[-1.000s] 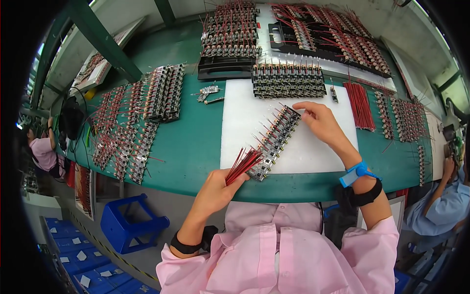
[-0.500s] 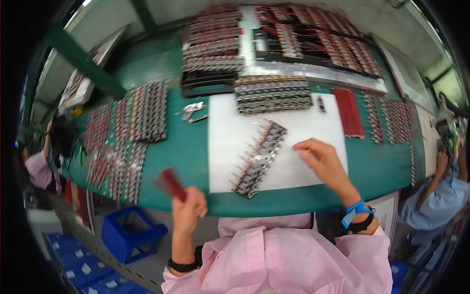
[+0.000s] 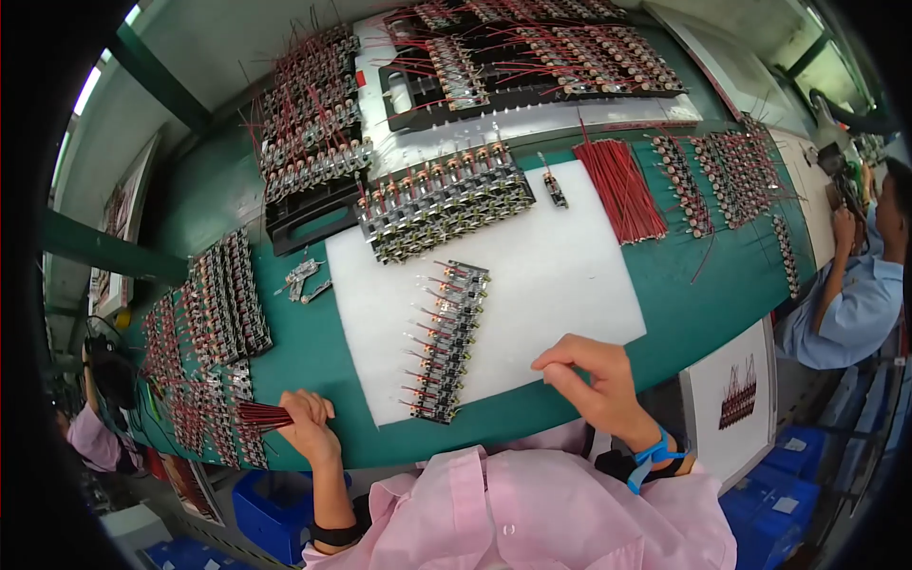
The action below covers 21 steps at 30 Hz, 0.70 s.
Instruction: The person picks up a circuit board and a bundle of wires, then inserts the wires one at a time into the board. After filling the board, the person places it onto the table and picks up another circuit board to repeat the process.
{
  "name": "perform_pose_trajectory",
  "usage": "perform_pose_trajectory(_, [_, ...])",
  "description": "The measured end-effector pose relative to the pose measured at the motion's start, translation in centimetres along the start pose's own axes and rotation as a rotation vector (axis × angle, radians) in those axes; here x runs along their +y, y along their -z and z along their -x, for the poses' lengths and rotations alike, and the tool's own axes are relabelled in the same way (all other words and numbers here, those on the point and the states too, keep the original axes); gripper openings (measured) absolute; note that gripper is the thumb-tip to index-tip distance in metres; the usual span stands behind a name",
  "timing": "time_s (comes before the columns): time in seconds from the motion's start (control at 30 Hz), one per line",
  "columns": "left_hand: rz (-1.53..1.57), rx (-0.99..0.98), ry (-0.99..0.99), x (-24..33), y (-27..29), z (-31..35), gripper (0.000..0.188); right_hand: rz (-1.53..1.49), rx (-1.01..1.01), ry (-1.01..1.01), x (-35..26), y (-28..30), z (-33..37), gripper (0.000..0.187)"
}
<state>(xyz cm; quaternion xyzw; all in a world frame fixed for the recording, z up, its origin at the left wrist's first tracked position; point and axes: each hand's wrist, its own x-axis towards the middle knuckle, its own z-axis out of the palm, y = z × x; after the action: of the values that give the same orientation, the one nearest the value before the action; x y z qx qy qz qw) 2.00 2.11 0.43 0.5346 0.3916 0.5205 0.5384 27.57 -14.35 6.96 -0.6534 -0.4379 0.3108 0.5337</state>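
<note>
My left hand (image 3: 309, 427) is closed around a bundle of red wires (image 3: 263, 415), whose loose ends point left over rows of small boards. My right hand (image 3: 594, 380) hovers at the near right part of a white foam mat (image 3: 532, 313), thumb and forefinger drawn together and the other fingers curled; nothing shows between them. Between my hands, apart from both, a strip of small circuit boards (image 3: 446, 342) lies slanted on the mat, short red wires sticking out along its left side. Behind it stands a block of stacked board strips (image 3: 446, 204).
A red wire pile (image 3: 622, 190) lies right of the mat, beside more board strips (image 3: 736, 176). Other strips (image 3: 223, 294) fill the left side. A black tray (image 3: 309, 228) and metal pieces (image 3: 304, 280) sit beyond. At the right, a co-worker in blue (image 3: 850, 294) is near the table.
The view has turned, shifting the table's contents leftward. My left hand, still gripping the wires, now appears lower and farther left. The right hand's fingers have drawn closer together, nearer the mat's front edge.
</note>
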Motion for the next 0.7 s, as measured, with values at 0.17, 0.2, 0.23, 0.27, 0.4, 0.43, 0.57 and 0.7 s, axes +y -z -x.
perform_pose_trajectory(0.17, [0.027,0.228,0.188,1.2,-0.3,0.4,0.035,-0.144,-0.046,-0.022,0.9,-0.2,1.2,0.006])
perform_pose_trajectory(0.2, [0.036,0.193,0.216,2.3,-1.2,0.3,0.036,-0.165,-0.104,0.005,0.8,-0.1,1.4,0.006])
perform_pose_trajectory(0.23, [0.054,0.152,0.249,3.1,-2.3,0.6,0.037,-0.226,-0.142,-0.067,1.0,0.2,2.0,0.006])
perform_pose_trajectory(0.27, [-0.014,0.022,0.328,4.4,-3.3,1.4,0.034,-0.278,-0.180,-0.144,1.1,0.5,2.4,0.007])
perform_pose_trajectory(0.4, [-0.353,-0.772,0.422,7.6,-10.2,6.6,0.025,-0.529,-0.349,-0.224,0.4,0.1,2.4,0.012])
perform_pose_trajectory(0.43, [-0.363,-0.982,0.447,7.0,-11.8,7.7,0.028,-0.634,-0.385,-0.219,0.1,0.0,2.4,0.014])
perform_pose_trajectory(0.57, [-0.186,-1.255,0.573,4.7,-16.0,10.2,0.032,-0.612,-0.696,-0.062,1.3,1.2,2.2,0.036])
perform_pose_trajectory(0.7, [-0.180,-1.231,0.575,3.8,-16.9,12.0,0.030,-0.602,-0.639,-0.161,2.4,2.4,3.1,0.053])
